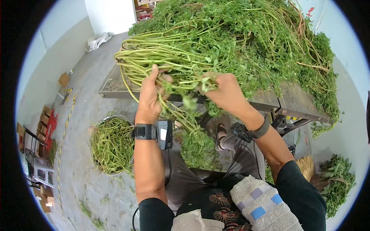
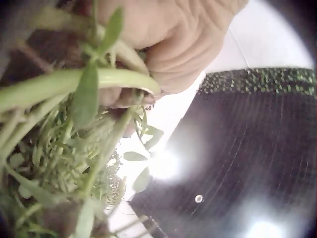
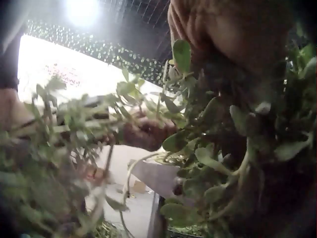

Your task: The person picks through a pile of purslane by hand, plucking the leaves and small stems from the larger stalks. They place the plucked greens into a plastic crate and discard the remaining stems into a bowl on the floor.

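Note:
My left hand grips several thick green stems at the table's near edge, with leafy ends hanging below it. In the left wrist view, a pale stem bends past the curled fingers. To the right, my right hand holds a leafy part of the same greens, which look like purslane. Rounded leaves cover much of its fingers in the right wrist view. Just beyond both hands, a bundle of long stems lies on the table, its bare ends toward the left.
A large heap of greens covers most of the table and spills over its right edge. On the floor at left stands a tub full of stems. Leafy greens lie beneath the hands, and a basket of leaves stands at right.

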